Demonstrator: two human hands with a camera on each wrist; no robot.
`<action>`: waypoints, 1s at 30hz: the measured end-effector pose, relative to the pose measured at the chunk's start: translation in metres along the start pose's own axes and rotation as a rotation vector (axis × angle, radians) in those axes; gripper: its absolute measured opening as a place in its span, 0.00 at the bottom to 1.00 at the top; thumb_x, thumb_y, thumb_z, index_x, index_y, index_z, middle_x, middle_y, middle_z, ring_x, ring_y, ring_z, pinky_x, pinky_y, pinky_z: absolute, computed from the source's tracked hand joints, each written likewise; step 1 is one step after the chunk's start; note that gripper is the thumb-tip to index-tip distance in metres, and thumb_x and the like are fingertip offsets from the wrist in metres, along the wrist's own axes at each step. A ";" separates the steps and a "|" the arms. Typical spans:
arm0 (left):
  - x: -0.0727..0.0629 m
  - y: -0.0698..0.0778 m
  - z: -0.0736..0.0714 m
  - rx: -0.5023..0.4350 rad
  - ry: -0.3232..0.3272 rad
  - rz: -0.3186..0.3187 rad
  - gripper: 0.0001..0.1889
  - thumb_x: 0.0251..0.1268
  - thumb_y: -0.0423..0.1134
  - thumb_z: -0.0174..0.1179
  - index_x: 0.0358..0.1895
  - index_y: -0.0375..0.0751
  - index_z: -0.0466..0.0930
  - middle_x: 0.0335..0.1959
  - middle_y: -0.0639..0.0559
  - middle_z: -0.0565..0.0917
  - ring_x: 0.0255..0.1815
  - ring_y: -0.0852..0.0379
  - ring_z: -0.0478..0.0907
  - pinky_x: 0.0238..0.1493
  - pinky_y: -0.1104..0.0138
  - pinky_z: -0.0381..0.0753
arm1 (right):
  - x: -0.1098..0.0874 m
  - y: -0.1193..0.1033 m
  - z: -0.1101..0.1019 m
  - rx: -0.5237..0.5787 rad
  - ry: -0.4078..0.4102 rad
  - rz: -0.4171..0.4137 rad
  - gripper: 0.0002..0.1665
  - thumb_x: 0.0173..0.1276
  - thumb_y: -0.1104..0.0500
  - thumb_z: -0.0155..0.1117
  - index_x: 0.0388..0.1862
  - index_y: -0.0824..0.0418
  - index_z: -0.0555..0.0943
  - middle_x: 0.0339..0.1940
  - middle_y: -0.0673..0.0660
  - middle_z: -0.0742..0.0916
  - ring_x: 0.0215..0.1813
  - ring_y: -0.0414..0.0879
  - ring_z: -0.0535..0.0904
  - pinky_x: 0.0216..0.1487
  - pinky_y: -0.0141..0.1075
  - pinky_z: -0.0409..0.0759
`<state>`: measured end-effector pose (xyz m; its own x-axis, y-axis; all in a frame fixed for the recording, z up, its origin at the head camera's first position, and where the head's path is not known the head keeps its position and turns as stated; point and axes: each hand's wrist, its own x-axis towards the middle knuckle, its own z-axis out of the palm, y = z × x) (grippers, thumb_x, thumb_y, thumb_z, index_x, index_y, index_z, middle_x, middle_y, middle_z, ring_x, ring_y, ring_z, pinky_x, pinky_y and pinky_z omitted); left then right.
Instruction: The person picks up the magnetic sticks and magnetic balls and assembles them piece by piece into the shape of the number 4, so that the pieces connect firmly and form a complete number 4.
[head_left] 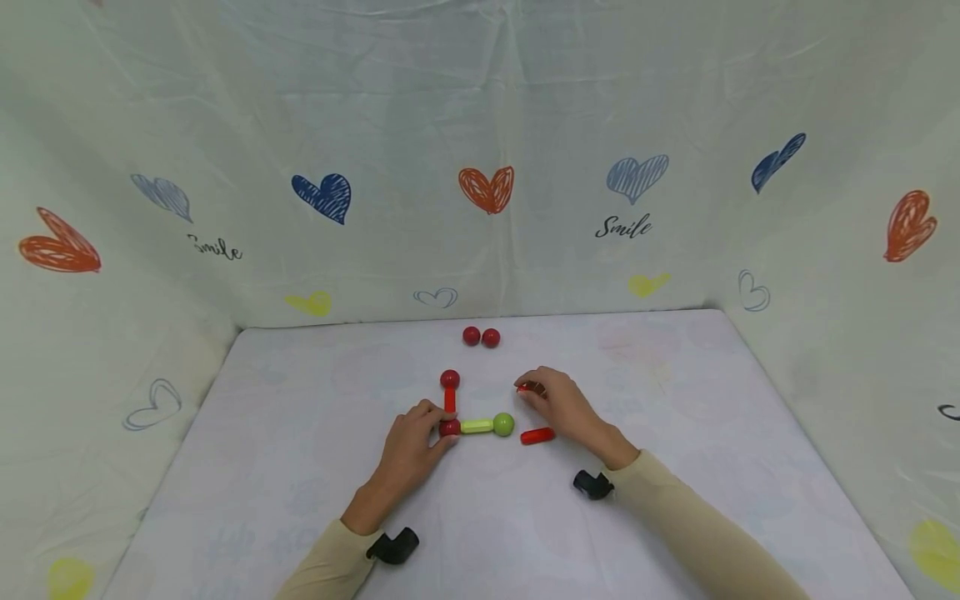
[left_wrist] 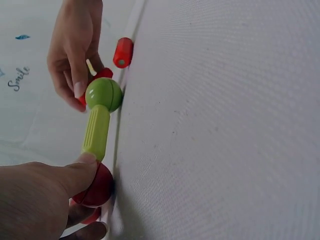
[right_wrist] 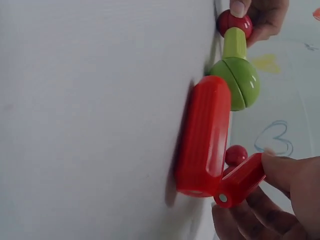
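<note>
In the head view, the left hand [head_left: 411,446] pinches the red corner ball [head_left: 450,427] of an L on the table [head_left: 315,400]. From it, one red rod [head_left: 450,401] points away from the person, and a yellow-green rod [head_left: 477,426] points right to a green ball [head_left: 503,424]. The right hand [head_left: 562,404] holds the second red rod [head_left: 531,387] beyond the third red rod [head_left: 537,436], which lies roughly left to right. The step in hand seems to be steadying the L while adding a rod; the next move would call for lining up its end with a ball.

In the left wrist view, the held rod slants behind the green ball; whether they touch, I can't fairly tell.

In the right wrist view, thumb and fingers pinch the held rod, its long axis slanted and one pale-centred end bare, facing the camera.
</note>
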<state>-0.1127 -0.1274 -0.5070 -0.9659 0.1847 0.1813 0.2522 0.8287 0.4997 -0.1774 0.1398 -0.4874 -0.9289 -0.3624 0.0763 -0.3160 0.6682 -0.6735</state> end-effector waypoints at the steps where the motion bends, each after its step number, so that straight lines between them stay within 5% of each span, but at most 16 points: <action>1: 0.000 0.000 0.000 0.000 0.000 0.000 0.18 0.58 0.36 0.80 0.51 0.41 0.89 0.40 0.53 0.82 0.38 0.59 0.73 0.42 0.62 0.74 | 0.002 0.000 0.001 0.029 0.002 0.022 0.11 0.74 0.63 0.71 0.53 0.61 0.88 0.42 0.52 0.87 0.42 0.44 0.81 0.47 0.38 0.83; 18: 0.001 0.000 0.001 -0.004 -0.005 -0.012 0.18 0.58 0.37 0.80 0.51 0.42 0.89 0.40 0.54 0.81 0.38 0.59 0.73 0.42 0.62 0.75 | 0.027 0.002 0.011 0.371 -0.011 0.248 0.13 0.79 0.64 0.64 0.57 0.66 0.86 0.45 0.60 0.88 0.41 0.47 0.83 0.41 0.35 0.84; 30: 0.001 0.000 0.000 0.001 -0.018 -0.025 0.18 0.59 0.38 0.80 0.53 0.42 0.89 0.42 0.53 0.82 0.40 0.58 0.75 0.44 0.61 0.76 | 0.033 -0.005 0.019 0.450 -0.084 0.299 0.14 0.80 0.65 0.61 0.59 0.68 0.84 0.46 0.61 0.86 0.39 0.45 0.84 0.45 0.37 0.88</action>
<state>-0.1139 -0.1266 -0.5068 -0.9729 0.1732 0.1533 0.2277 0.8335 0.5034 -0.2025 0.1123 -0.4953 -0.9413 -0.2621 -0.2128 0.0900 0.4127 -0.9064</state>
